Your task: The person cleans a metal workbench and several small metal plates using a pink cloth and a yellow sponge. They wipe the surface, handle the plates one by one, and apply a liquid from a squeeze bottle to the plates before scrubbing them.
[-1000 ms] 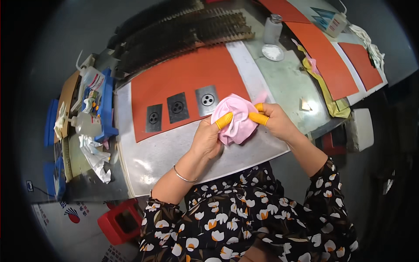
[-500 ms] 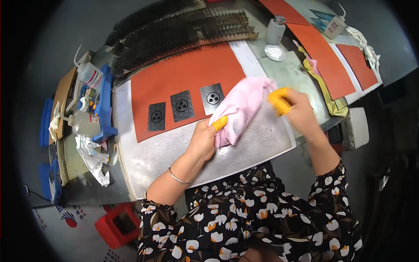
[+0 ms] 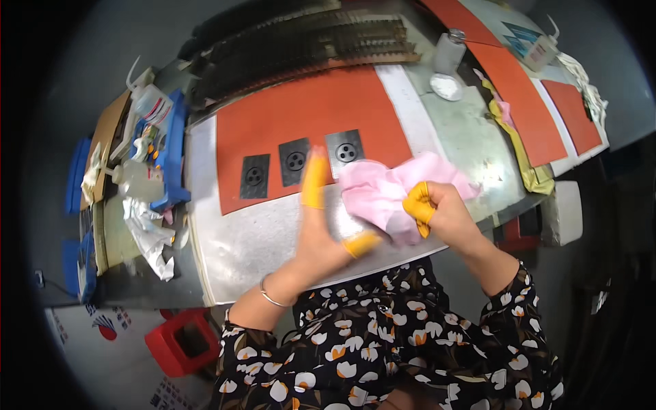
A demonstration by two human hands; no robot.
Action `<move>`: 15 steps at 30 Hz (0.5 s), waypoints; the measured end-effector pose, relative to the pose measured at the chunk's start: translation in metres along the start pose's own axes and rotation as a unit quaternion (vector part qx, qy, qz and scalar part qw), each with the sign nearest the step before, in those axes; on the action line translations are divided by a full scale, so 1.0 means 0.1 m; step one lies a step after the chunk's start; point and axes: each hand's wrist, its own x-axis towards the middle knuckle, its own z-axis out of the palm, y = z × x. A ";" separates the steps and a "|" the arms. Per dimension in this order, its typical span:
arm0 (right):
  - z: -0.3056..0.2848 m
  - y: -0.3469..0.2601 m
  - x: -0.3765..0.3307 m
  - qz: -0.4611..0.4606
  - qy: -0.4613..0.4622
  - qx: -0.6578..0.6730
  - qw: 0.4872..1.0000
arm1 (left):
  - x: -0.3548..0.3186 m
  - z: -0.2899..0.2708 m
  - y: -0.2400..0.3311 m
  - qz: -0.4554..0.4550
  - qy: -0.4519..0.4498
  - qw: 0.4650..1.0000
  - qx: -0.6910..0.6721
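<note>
Cloth of thin, crumpled pink fabric (image 3: 372, 188), gripped in the right hand (image 3: 444, 215), over the smooth silvery-grey sheet (image 3: 253, 253), left hand (image 3: 318, 253) open and blurred just beside it, soft yellow finger covers (image 3: 313, 181) on both, three dark rectangular metal plates (image 3: 255, 176) on the flat orange-red mat (image 3: 294, 109) beyond

Sm. print (image 3: 104, 328) on wht sheet (image 3: 128, 355) & bottle (image 3: 151, 104), illegible
</note>
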 end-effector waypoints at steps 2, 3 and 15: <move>0.16 -0.03 -0.07 -0.002 -0.022 0.015 1.000 | -0.10 0.12 0.10 0.008 -0.095 0.995 0.007; 0.22 -0.02 -0.10 -0.008 -0.019 0.041 0.999 | -0.16 0.18 0.07 -0.017 -0.142 0.990 -0.005; 0.46 0.27 -0.10 0.029 -0.008 0.204 0.979 | -0.47 0.29 0.03 -0.377 -0.119 0.845 -0.361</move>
